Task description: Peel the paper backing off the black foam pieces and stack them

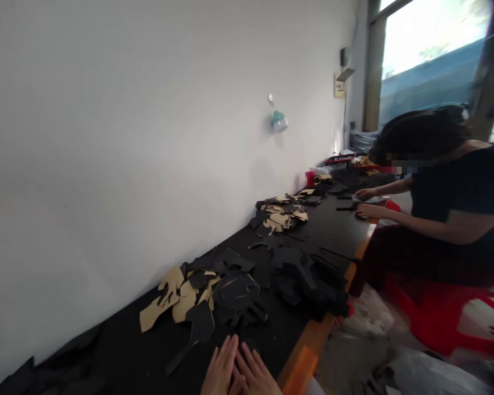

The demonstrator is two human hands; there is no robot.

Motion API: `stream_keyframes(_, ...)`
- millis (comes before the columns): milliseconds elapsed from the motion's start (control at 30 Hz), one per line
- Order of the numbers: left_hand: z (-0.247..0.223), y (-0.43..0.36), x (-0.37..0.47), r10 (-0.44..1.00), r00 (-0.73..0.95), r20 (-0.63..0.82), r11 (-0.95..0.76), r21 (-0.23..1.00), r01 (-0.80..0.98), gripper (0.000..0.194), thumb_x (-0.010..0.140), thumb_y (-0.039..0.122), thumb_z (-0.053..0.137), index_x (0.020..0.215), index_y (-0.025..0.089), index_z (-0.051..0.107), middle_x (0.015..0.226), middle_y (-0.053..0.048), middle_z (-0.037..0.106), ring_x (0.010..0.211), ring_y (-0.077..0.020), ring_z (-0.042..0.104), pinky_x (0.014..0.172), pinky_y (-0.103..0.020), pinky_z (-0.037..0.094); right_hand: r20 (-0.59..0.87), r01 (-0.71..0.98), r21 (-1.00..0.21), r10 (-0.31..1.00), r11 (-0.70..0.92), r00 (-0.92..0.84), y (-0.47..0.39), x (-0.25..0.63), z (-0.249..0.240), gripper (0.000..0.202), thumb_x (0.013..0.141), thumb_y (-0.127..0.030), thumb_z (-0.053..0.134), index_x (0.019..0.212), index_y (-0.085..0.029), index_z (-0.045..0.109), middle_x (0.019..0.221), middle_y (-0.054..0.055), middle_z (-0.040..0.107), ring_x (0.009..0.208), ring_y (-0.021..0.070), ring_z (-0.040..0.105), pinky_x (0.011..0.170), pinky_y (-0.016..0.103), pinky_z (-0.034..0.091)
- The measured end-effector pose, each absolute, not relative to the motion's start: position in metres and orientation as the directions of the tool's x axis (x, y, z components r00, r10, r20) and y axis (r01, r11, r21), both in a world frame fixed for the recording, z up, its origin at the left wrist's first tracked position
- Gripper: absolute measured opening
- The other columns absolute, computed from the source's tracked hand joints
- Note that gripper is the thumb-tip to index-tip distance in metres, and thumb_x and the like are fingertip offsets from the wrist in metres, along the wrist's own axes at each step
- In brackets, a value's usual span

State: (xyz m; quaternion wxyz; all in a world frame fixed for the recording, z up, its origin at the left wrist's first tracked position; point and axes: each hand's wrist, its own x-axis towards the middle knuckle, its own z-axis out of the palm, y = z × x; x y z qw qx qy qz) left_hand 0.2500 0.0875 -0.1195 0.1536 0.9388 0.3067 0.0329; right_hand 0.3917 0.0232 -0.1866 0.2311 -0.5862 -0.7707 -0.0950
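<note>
At the bottom centre of the head view, my left hand (221, 366) and my right hand (255, 373) lie close together over the black table (123, 351). Both show their backs, with fingers stretched out and nothing visible in them. Just beyond them are black cut pieces (236, 293), some with finger-like shapes. Tan cut pieces (186, 300) are heaped to the left of these. A black piece with a narrow strip (201, 322) lies nearest my left hand. The space beneath my palms is hidden.
A pile of black pieces (304, 274) lies by the table's wooden edge (307, 356). Farther along is another tan and black heap (280, 216). At right a person (456, 192) handles pieces beside a red stool (432, 312). A white wall borders the table's left.
</note>
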Motion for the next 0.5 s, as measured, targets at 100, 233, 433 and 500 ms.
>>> stream_keyframes(100,-0.115,0.082,0.235,0.615,0.788,-0.037,-0.754,0.266,0.601,0.058,0.093,0.042,0.037,0.147,0.026,0.019,0.152,-0.006,0.023,0.14,-0.0288,0.024,0.11,-0.053,0.029,0.441,0.968,-0.163,0.892,0.19,-0.1,0.014,0.397,-0.188,0.062,0.084,-0.037,0.059,0.139,-0.012,0.044,0.139,0.02,0.043,0.124,0.038,0.047,0.092,0.05,0.05)
stream_keyframes(233,-0.114,0.07,0.232,0.636,0.772,0.019,-0.754,0.228,0.616,0.057,0.094,0.04,0.034,0.147,0.025,0.017,0.153,-0.007,0.019,0.141,-0.027,0.021,0.111,-0.053,0.027,0.357,0.95,-0.287,0.934,0.123,-0.013,0.002,0.392,-0.172,0.084,0.071,-0.042,0.07,0.141,-0.008,0.04,0.146,0.024,0.029,0.132,0.0445,0.03,0.1,0.061,0.037)
stream_keyframes(433,-0.118,0.07,0.236,0.669,0.742,0.042,-0.733,0.203,0.65,0.057,0.093,0.039,0.036,0.146,0.024,0.02,0.151,-0.007,0.02,0.14,-0.0279,0.025,0.108,-0.053,0.032,0.39,0.909,-0.403,0.918,0.107,0.065,-0.016,0.409,-0.179,0.06,0.079,-0.019,0.057,0.138,-0.017,0.046,0.143,0.018,0.04,0.13,0.0332,0.039,0.099,0.045,0.046)
stream_keyframes(500,-0.124,0.077,0.238,0.681,0.732,0.004,-0.718,0.196,0.668,0.058,0.091,0.039,0.041,0.144,0.024,0.027,0.149,-0.008,0.025,0.138,-0.0289,0.029,0.108,-0.052,0.034,0.413,0.909,-0.391,0.91,0.143,0.035,-0.018,0.423,-0.194,0.052,0.078,-0.018,0.059,0.13,-0.022,0.056,0.128,0.014,0.058,0.117,0.03,0.056,0.09,0.037,0.053)
